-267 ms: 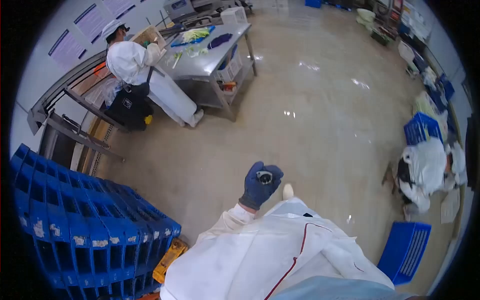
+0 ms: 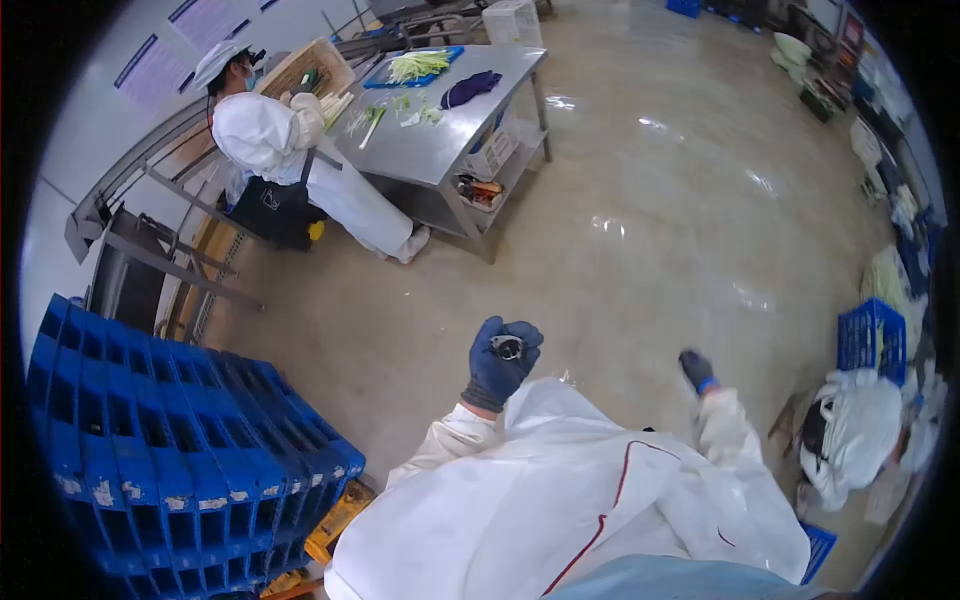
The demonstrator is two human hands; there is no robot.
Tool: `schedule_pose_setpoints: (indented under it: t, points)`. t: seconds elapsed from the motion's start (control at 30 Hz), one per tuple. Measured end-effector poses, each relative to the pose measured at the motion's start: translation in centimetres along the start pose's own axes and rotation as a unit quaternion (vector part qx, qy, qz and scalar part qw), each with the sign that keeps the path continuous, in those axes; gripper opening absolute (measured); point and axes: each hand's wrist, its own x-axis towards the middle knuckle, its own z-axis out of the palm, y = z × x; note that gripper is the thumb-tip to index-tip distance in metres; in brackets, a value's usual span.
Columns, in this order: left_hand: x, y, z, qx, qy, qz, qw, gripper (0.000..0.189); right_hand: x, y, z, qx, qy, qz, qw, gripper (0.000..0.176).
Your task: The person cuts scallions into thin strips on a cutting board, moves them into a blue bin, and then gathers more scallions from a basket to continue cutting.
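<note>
My left hand (image 2: 503,371), in a dark blue glove, is held out before my white coat (image 2: 540,480). Its fingers curl round a small round black-and-silver object (image 2: 508,347), whose kind I cannot make out. To the right, my right hand (image 2: 697,370) hangs over the floor in the same sort of glove. It looks small and blurred, so its fingers do not show clearly. No object is visible in it.
Blue pallets or crates (image 2: 180,440) stand stacked at left, beside a yellow pallet-jack-like part (image 2: 338,520). A co-worker (image 2: 265,140) tilts a basket (image 2: 310,75) by a steel table (image 2: 440,130) with cut greens (image 2: 418,66). Bags and blue crates (image 2: 872,340) line the right wall.
My right hand has come into view at the right. The steel table and co-worker now appear further right, and the blue crate at lower right is mostly hidden behind my coat.
</note>
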Motion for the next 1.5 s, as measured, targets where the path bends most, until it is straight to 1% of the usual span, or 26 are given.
schedule_pose_setpoints:
  t: [0.03, 0.07, 0.1, 0.17, 0.23, 0.3, 0.33, 0.37, 0.4, 0.47, 0.57, 0.7, 0.83, 0.97, 1.07, 1.1, 1.13, 1.17, 1.2, 1.23, 1.3, 1.33, 1.37, 1.4, 1.43, 1.5]
  points:
    - [2.9, 1.2, 0.4, -0.012, -0.019, 0.009, 1.0, 0.042, 7.2, -3.5, -5.9, 0.031, 0.065, -0.059, 0.996, 0.036]
    - [6.0, 2.0, -0.2, -0.029, -0.025, 0.013, 0.999, 0.042, 12.4, -10.2, -13.1, 0.162, 0.038, 0.043, 0.985, 0.035]
    - [9.2, 2.8, -1.0, -0.045, -0.034, 0.017, 0.998, 0.041, 19.5, -10.4, -15.1, 0.184, 0.114, -0.044, 0.975, 0.037]
    - [15.5, 5.2, 0.0, -0.054, -0.005, 0.018, 0.998, 0.04, 29.6, -14.8, -19.7, 0.387, 0.115, 0.018, 0.915, 0.037]
    - [22.8, 7.0, 2.3, -0.047, 0.047, 0.013, 0.998, 0.04, 35.1, -17.4, -21.4, 0.449, 0.134, -0.033, 0.883, 0.037]
    - [31.3, 9.3, 4.4, -0.033, 0.061, 0.017, 0.997, 0.04, 41.3, -10.3, -16.0, 0.349, 0.101, -0.096, 0.927, 0.035]
    - [36.4, 10.5, 6.0, -0.041, 0.041, 0.019, 0.998, 0.04, 40.7, -9.8, -16.4, 0.416, -0.026, 0.051, 0.908, 0.031]
    - [40.7, 10.6, 7.7, -0.057, 0.029, 0.016, 0.998, 0.041, 39.8, -5.8, -13.5, 0.318, -0.019, -0.027, 0.948, 0.028]
    - [44.8, 11.6, 10.7, -0.019, 0.017, -0.005, 1.0, 0.042, 38.6, -3.0, -12.0, 0.257, -0.064, -0.011, 0.964, 0.028]
    - [52.0, 14.3, 17.9, 0.058, -0.01, -0.023, 0.998, 0.044, 37.4, 1.0, -11.6, 0.175, -0.173, 0.124, 0.961, 0.029]
    - [62.1, 15.8, 26.2, 0.101, -0.091, -0.051, 0.989, 0.045, 41.1, 4.2, -14.8, 0.177, -0.203, 0.251, 0.93, 0.029]
    - [76.2, 15.9, 31.4, 0.114, -0.189, -0.042, 0.974, 0.047, 52.6, 7.7, -18.2, 0.193, -0.208, 0.3, 0.911, 0.029]
    - [88.0, 16.7, 34.1, 0.097, -0.084, -0.025, 0.991, 0.048, 67.2, 12.8, -21.6, 0.175, -0.226, 0.287, 0.914, 0.03]
    - [97.1, 22.0, 38.0, 0.075, 0.023, -0.074, 0.994, 0.047, 84.3, 17.9, -27.8, 0.067, -0.257, 0.216, 0.94, 0.03]
    - [102.3, 25.7, 40.1, 0.117, 0.022, 0.028, 0.993, 0.046, 101.9, 22.8, -33.0, -0.15, -0.252, 0.081, 0.953, 0.031]
    - [104.0, 27.1, 40.6, 0.119, 0.022, 0.058, 0.991, 0.047, 110.2, 23.1, -35.8, -0.154, -0.21, 0.037, 0.965, 0.031]
    - [105.8, 28.4, 40.3, 0.093, 0.022, 0.069, 0.993, 0.038, 117.5, 20.4, -39.7, 0.107, -0.138, 0.049, 0.983, 0.03]
    - [107.9, 28.9, 39.1, 0.098, 0.007, 0.112, 0.989, 0.032, 125.0, 17.3, -43.7, 0.36, -0.079, 0.028, 0.929, 0.03]
    - [109.8, 29.5, 38.0, 0.107, -0.009, 0.153, 0.982, 0.027, 132.3, 13.9, -47.6, 0.324, -0.064, -0.021, 0.944, 0.03]
    - [111.6, 30.4, 38.2, 0.211, -0.021, 0.219, 0.952, 0.024, 137.4, 8.4, -51.6, 0.367, -0.03, -0.051, 0.929, 0.028]
    - [115.1, 32.4, 38.6, 0.401, 0.0, 0.357, 0.844, 0.035, 146.4, 0.3, -56.6, 0.337, 0.0, -0.081, 0.938, 0.029]
    - [117.4, 33.5, 37.6, 0.378, -0.004, 0.34, 0.861, 0.036, 148.4, -2.2, -56.9, 0.342, -0.007, -0.101, 0.934, 0.03]
    - [120.2, 35.7, 39.1, 0.287, 0.028, 0.268, 0.919, 0.023, 150.5, -4.7, -57.1, 0.344, -0.013, -0.122, 0.931, 0.031]
    - [123.0, 37.9, 40.5, 0.167, 0.072, 0.202, 0.962, 0.027, 153.0, -6.9, -57.7, 0.341, -0.02, -0.148, 0.928, 0.032]
    - [125.7, 40.0, 41.9, 0.043, 0.126, 0.149, 0.98, 0.044, 154.4, -6.6, -55.9, 0.384, -0.045, -0.116, 0.915, 0.034]
    - [131.8, 43.7, 42.6, 0.009, 0.087, 0.137, 0.987, 0.044, 156.6, -2.5, -51.1, 0.392, -0.172, -0.049, 0.902, 0.033]
